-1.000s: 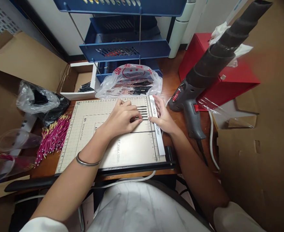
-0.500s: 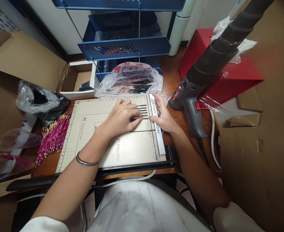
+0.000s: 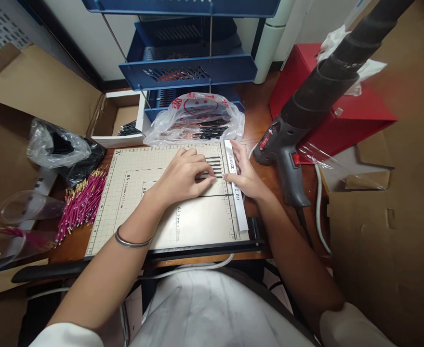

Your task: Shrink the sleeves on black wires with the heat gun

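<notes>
A cream paper cutter board (image 3: 154, 226) with printed grid lines lies in front of me. Several short black wires (image 3: 214, 161) lie side by side on it, their ends near the white ruler strip (image 3: 238, 205) at the right edge. Over the board, my left hand (image 3: 188, 176) pinches a thin black wire between thumb and index finger, its other fingers curled. At the strip is my right hand (image 3: 247, 176), with its thumb across the strip beside the wire ends and its fingers stretched along the outer side. Another long dark wire (image 3: 215, 195) lies below the hands.
Magenta wires (image 3: 82, 205) with gold ends are heaped left of the board, near clear plastic cups (image 3: 31, 207). Behind stand a plastic bag (image 3: 197, 118) of dark wires, a white box (image 3: 118, 140) and blue racks (image 3: 186, 67). A heat gun (image 3: 287, 159) and red box (image 3: 364, 103) are right.
The view has shifted very slightly, so everything sits a little further right. Both hands keep nearly the same pose and place on the board.
</notes>
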A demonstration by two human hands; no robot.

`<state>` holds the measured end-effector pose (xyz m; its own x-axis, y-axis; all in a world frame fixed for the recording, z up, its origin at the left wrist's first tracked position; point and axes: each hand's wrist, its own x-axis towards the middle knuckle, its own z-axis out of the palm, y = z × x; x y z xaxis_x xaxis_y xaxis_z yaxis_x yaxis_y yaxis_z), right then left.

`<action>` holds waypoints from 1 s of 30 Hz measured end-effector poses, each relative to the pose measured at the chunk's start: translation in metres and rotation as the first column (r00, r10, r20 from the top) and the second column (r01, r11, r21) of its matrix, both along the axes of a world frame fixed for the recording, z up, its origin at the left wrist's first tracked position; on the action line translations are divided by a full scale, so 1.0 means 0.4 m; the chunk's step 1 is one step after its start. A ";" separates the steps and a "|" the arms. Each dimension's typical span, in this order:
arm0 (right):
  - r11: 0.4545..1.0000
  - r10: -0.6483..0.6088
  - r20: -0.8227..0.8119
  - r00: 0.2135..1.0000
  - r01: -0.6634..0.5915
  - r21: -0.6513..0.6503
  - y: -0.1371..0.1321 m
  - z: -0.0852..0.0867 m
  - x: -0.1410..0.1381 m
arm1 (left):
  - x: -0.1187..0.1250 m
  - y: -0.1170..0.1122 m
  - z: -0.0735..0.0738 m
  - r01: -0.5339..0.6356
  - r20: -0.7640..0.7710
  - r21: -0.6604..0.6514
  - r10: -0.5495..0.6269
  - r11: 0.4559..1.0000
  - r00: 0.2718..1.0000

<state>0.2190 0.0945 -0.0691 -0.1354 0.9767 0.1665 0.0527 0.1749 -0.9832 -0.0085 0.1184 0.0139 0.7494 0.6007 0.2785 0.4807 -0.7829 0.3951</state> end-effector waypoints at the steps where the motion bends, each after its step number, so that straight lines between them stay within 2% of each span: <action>1: 1.000 -0.001 -0.004 1.000 0.001 -0.004 -0.001 0.002 0.000 | 0.000 -0.005 0.003 0.015 0.007 -0.009 -0.015 1.000 1.000; 6: 0.999 0.004 -0.045 0.999 -0.006 -0.042 -0.009 0.018 -0.003 | 0.009 -0.029 0.011 0.157 -0.007 -0.060 -0.158 0.986 0.987; 10: 0.996 0.032 -0.056 0.998 -0.036 -0.082 -0.012 0.034 0.000 | 0.014 -0.033 0.009 0.201 -0.032 -0.100 -0.205 0.975 0.978; 17: 0.986 0.116 -0.041 0.992 -0.120 -0.115 -0.016 0.047 0.014 | -0.006 -0.019 0.015 0.133 -0.044 -0.098 -0.138 0.986 0.989; 24: 0.984 0.160 0.032 0.987 -0.157 -0.083 -0.014 0.037 0.027 | -0.018 -0.007 0.018 0.063 -0.072 -0.030 -0.065 0.998 0.995; 30: 0.985 0.155 0.036 0.987 -0.152 -0.078 -0.011 0.037 0.026 | -0.015 -0.006 0.021 0.041 -0.084 -0.034 -0.044 0.999 0.995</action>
<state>0.2293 0.0899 -0.0542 -0.2895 0.9534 0.0851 0.0718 0.1103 -0.9913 -0.0143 0.1159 0.0222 0.7944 0.5756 0.1939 0.4803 -0.7908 0.3795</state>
